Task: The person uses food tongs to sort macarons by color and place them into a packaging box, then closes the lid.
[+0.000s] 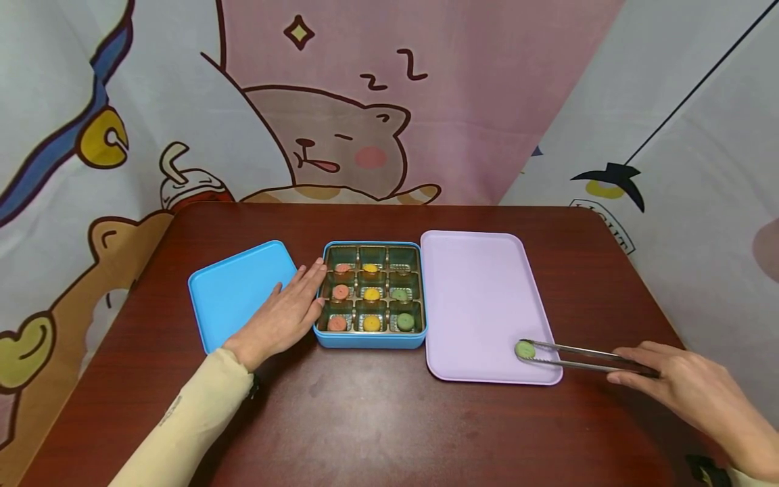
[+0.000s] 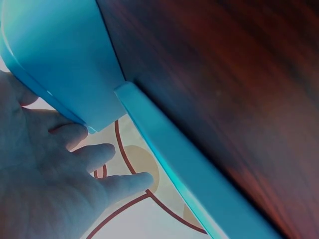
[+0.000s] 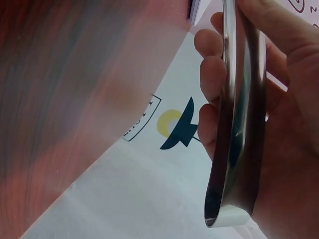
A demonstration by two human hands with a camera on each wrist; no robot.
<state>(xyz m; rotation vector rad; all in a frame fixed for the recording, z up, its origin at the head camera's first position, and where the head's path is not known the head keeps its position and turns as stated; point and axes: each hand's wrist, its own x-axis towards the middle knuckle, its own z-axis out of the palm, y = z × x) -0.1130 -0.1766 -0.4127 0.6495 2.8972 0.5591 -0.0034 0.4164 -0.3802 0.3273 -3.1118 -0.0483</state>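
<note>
My right hand (image 1: 688,379) grips metal tongs (image 1: 593,352), whose tips are on either side of a small round green piece (image 1: 525,350) at the near right of the lilac tray (image 1: 481,304). In the right wrist view, the fingers and thumb wrap the tongs (image 3: 239,129) near their bent end. My left hand (image 1: 286,311) rests with extended fingers against the left side of a blue box (image 1: 371,341). Inside, a gold divided insert holds pink pieces (image 1: 341,292) in its left column, yellow pieces (image 1: 371,294) in the middle, and two green pieces (image 1: 405,322) at right.
A blue lid (image 1: 237,291) lies left of the box, partly behind my left hand. The tray stands close along the box's right side. Everything rests on a dark brown wooden table (image 1: 365,419), with a printed cartoon curtain (image 1: 475,101) hanging behind it.
</note>
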